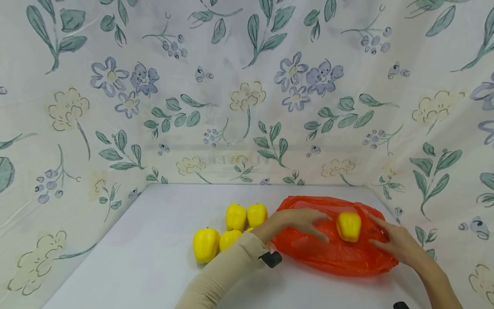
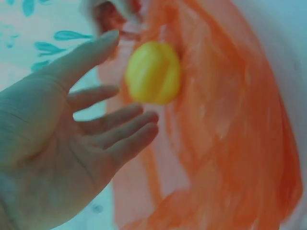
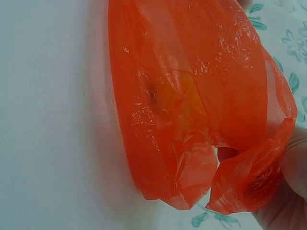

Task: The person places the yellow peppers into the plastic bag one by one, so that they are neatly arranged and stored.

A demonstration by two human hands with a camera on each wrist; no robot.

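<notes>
One yellow bell pepper is seen against the red plastic bag, between two bare hands and uncovered by the film in the head view. Whether it is supported by the bag cannot be told. The left hand is held out beside it over the bag, with fingers extended and parted and the palm unfilled; a gap is left between fingertips and pepper. On the other side, crumpled film of the bag is gripped by the right hand, its thumb and index finger pointed toward the pepper. Through the red film, a yellow patch is shown in the right wrist view (its outline is blurred by the folds). Beyond the left forearm, a cluster of yellow peppers is set out near the bag, one of them mostly hidden by the arm. The left arm is covered by a beige sleeve, and a small black device is worn near the wrist. Everything is laid on a white table, backed and flanked by a floral curtain.
</notes>
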